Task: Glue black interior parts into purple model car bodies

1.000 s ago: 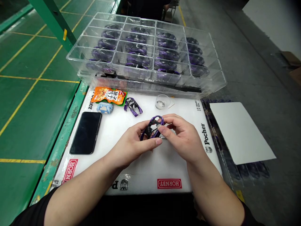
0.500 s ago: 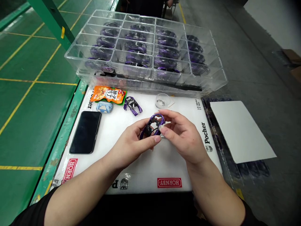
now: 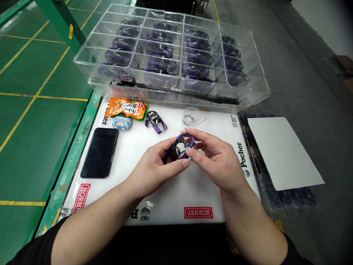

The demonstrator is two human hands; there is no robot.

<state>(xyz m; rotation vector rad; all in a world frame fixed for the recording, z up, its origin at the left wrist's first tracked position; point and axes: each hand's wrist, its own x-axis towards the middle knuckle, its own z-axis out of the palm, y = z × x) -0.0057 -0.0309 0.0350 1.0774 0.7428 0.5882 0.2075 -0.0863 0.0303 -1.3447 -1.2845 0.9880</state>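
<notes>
Between my hands, above the white work surface, is a purple and black model car body (image 3: 175,152), tilted so that its hollow openings show. My left hand (image 3: 157,165) grips its left end, the thumb along the near side. My right hand (image 3: 213,156) pinches the right end with thumb and fingers; a thin silvery piece shows by the right thumb, too small to name. Another purple model car body (image 3: 156,122) lies on the surface beyond my left hand. Beyond my right hand stands a small clear cup (image 3: 191,116) with tiny bits inside.
A clear compartment tray (image 3: 171,90) full of purple car bodies stands across the back. At left lie a black phone (image 3: 99,153), a blue patterned case (image 3: 122,123) and an orange snack packet (image 3: 127,108). A white board (image 3: 285,152) rests on more trays at right.
The camera view has shifted slightly. Both hands keep their hold on the car body, which has turned a little; the other things stay in place.
</notes>
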